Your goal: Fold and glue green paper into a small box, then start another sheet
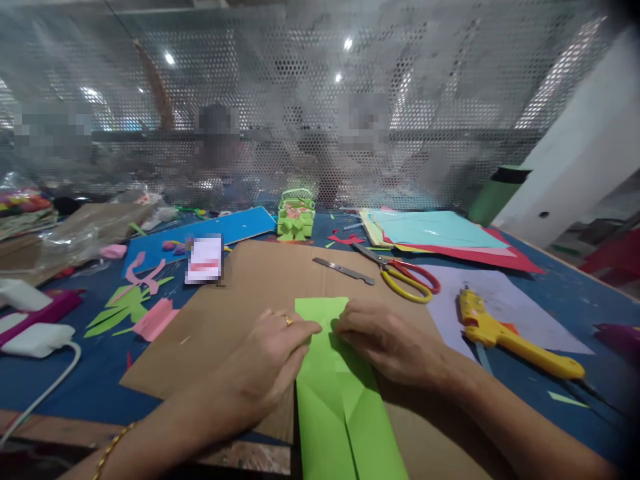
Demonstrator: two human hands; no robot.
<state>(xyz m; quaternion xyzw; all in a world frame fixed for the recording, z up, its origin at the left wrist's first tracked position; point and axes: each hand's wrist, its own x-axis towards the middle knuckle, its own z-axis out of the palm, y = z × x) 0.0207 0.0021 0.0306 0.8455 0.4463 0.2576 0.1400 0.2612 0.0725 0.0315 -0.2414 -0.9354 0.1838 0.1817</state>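
A sheet of bright green folded paper [325,400] lies lengthwise in front of me on brown cardboard, its near end reaching past the bottom of the view. Diagonal creases and a centre seam run along its near half. My left hand [277,350] has its thumb and fingers pressed together at the paper's left edge, near the far end. On the opposite edge, my right hand [383,333] pinches the paper with curled fingers. Its fingertips are partly hidden behind the knuckles. A ring and a bracelet show on the left hand and wrist.
Beyond the hands lie a blade [344,271] and red-and-yellow scissors [405,277]. A yellow glue gun [515,337] rests on lilac paper at right. Coloured sheets [440,230] are stacked behind. A small green paper basket [295,217] stands at the back; paper scraps [120,310] lie left.
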